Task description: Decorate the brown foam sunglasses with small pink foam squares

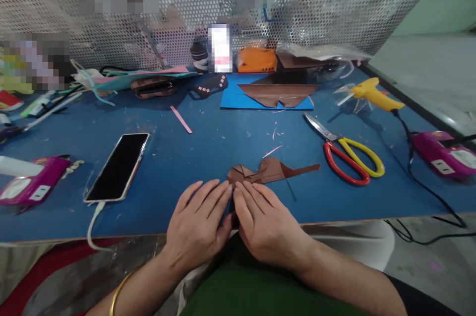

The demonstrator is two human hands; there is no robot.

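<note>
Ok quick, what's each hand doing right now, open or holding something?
Left hand: fingertips at the brown piece; can't tell if gripping.
Right hand: fingertips also there; grip can't be told.

I count my two hands (pixel 201 214) (pixel 267 219), two magenta power strips (pixel 39 184) (pixel 442 157), one pair of scissors (pixel 345 156), one yellow glue gun (pixel 377 94).

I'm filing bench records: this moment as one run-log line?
left hand: fingertips at near edge of brown piece | right hand: same edge, alongside | scissors: lying right of piece | phone: lying left, cable attached
</note>
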